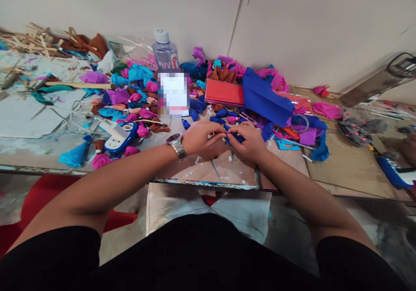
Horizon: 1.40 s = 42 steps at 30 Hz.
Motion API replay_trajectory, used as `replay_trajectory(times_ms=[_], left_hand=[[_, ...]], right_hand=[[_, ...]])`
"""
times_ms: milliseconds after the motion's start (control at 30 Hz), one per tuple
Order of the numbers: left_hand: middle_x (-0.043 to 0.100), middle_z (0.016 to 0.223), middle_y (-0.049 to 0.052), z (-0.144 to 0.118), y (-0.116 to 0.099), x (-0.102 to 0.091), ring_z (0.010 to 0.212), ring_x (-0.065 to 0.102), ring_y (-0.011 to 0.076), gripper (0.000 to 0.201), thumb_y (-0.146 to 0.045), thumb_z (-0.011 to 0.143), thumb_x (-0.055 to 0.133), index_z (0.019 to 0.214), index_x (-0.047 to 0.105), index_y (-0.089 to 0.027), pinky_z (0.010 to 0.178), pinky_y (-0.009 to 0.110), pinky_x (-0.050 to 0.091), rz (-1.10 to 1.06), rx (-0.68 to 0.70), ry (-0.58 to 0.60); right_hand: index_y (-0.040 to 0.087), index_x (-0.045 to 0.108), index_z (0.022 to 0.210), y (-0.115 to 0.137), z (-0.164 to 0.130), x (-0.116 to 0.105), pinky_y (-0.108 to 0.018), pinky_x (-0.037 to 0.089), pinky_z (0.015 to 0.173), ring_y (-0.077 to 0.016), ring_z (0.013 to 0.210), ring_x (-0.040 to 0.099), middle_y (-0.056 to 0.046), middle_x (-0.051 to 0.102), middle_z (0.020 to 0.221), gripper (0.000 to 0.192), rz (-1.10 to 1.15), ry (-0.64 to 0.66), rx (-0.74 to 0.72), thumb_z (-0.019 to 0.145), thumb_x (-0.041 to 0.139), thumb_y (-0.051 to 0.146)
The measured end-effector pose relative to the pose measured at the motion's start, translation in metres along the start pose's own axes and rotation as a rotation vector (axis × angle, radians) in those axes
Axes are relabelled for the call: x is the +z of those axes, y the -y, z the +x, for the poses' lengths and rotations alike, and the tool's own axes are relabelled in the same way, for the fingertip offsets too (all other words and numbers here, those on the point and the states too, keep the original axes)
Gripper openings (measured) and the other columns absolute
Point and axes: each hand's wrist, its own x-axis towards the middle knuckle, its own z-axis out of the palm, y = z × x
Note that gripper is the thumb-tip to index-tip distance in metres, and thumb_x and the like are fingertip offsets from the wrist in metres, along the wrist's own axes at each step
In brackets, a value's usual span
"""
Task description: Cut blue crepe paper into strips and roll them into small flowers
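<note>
Both hands meet over the near edge of the worktable (201, 176). My left hand (201, 138), with a metal watch on its wrist, and my right hand (248, 141) pinch a small piece of dark blue crepe paper (234, 138) between their fingertips. Just behind the hands lie several small blue, pink and brown crepe paper rosettes (143, 130). A large sheet of dark blue paper (264, 98) and a red paper stack (225, 92) lie further back.
A water bottle (165, 50) stands at the back, with a blurred card in front of it. A blue and white power strip (120, 138) sits at left beside cyan pliers (48, 91) and wooden sticks (32, 39). A clear tape roll (299, 123) lies at right.
</note>
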Motion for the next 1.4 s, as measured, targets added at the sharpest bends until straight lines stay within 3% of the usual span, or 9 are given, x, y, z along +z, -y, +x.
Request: replay_trajectory(times_ms=[200, 333, 500, 600, 700, 1000, 1167, 1400], left_hand=[[0.079, 0.093, 0.005, 0.001, -0.002, -0.003, 0.081, 0.07, 0.0174, 0.034, -0.044, 0.107, 0.052, 0.103, 0.075, -0.019, 0.075, 0.031, 0.047, -0.054, -0.014, 0.003], [0.075, 0.081, 0.005, 0.003, -0.003, -0.005, 0.075, 0.067, 0.0167, 0.051, -0.051, 0.11, 0.041, 0.088, 0.073, -0.017, 0.073, 0.031, 0.047, -0.164, -0.15, 0.014], [0.073, 0.069, 0.007, 0.006, 0.002, 0.001, 0.063, 0.066, 0.0151, 0.071, -0.071, 0.104, 0.038, 0.073, 0.069, -0.015, 0.063, 0.028, 0.049, -0.523, -0.387, 0.21], [0.076, 0.074, 0.008, 0.006, 0.003, 0.005, 0.066, 0.067, 0.0145, 0.07, -0.076, 0.1, 0.045, 0.085, 0.073, -0.013, 0.065, 0.026, 0.05, -0.685, -0.462, 0.301], [0.075, 0.075, 0.006, 0.006, 0.002, 0.006, 0.067, 0.065, 0.0125, 0.062, -0.072, 0.098, 0.056, 0.086, 0.074, -0.014, 0.065, 0.024, 0.049, -0.707, -0.482, 0.322], [0.075, 0.078, 0.005, 0.007, 0.004, 0.004, 0.068, 0.063, 0.0107, 0.047, -0.057, 0.099, 0.064, 0.084, 0.075, -0.014, 0.065, 0.023, 0.047, -0.659, -0.38, 0.285], [0.075, 0.077, 0.005, 0.007, 0.003, 0.003, 0.064, 0.061, 0.0101, 0.051, -0.06, 0.098, 0.064, 0.082, 0.074, -0.013, 0.062, 0.022, 0.045, -0.671, -0.403, 0.283], [0.077, 0.075, 0.01, 0.007, -0.002, 0.001, 0.071, 0.072, 0.0159, 0.06, -0.066, 0.101, 0.056, 0.082, 0.075, -0.012, 0.074, 0.029, 0.057, -0.984, -0.657, 0.416]], right_hand=[[0.025, 0.072, 0.096, 0.0, 0.001, -0.001, -0.042, 0.048, 0.088, -0.022, 0.082, 0.071, -0.003, 0.082, 0.092, 0.014, 0.004, 0.013, 0.02, 0.099, 0.061, 0.033], [0.025, 0.072, 0.094, 0.0, 0.001, -0.001, -0.042, 0.048, 0.089, -0.0217, 0.081, 0.07, -0.003, 0.082, 0.091, 0.014, 0.0, 0.008, 0.031, 0.099, 0.061, 0.032], [0.025, 0.072, 0.095, -0.001, 0.001, -0.001, -0.041, 0.047, 0.09, -0.0212, 0.081, 0.07, -0.003, 0.082, 0.091, 0.015, -0.013, 0.015, 0.026, 0.099, 0.06, 0.032], [0.024, 0.073, 0.097, -0.001, 0.0, -0.001, -0.042, 0.046, 0.092, -0.0213, 0.082, 0.071, -0.003, 0.082, 0.091, 0.015, -0.013, 0.039, 0.003, 0.1, 0.06, 0.032], [0.025, 0.074, 0.101, -0.001, 0.0, 0.0, -0.043, 0.044, 0.094, -0.0212, 0.081, 0.071, -0.002, 0.082, 0.089, 0.015, -0.017, 0.058, -0.034, 0.101, 0.06, 0.03], [0.025, 0.073, 0.099, -0.002, -0.001, 0.0, -0.043, 0.044, 0.094, -0.0214, 0.081, 0.072, -0.002, 0.082, 0.089, 0.011, 0.007, 0.062, -0.03, 0.098, 0.062, 0.028], [0.024, 0.072, 0.103, 0.0, -0.001, -0.001, -0.044, 0.044, 0.096, -0.0229, 0.086, 0.073, -0.003, 0.082, 0.096, 0.012, 0.038, 0.097, -0.009, 0.099, 0.062, 0.029], [0.025, 0.073, 0.102, -0.001, -0.001, -0.001, -0.044, 0.044, 0.097, -0.0215, 0.082, 0.071, -0.002, 0.081, 0.091, 0.011, 0.022, 0.09, -0.049, 0.099, 0.063, 0.028]])
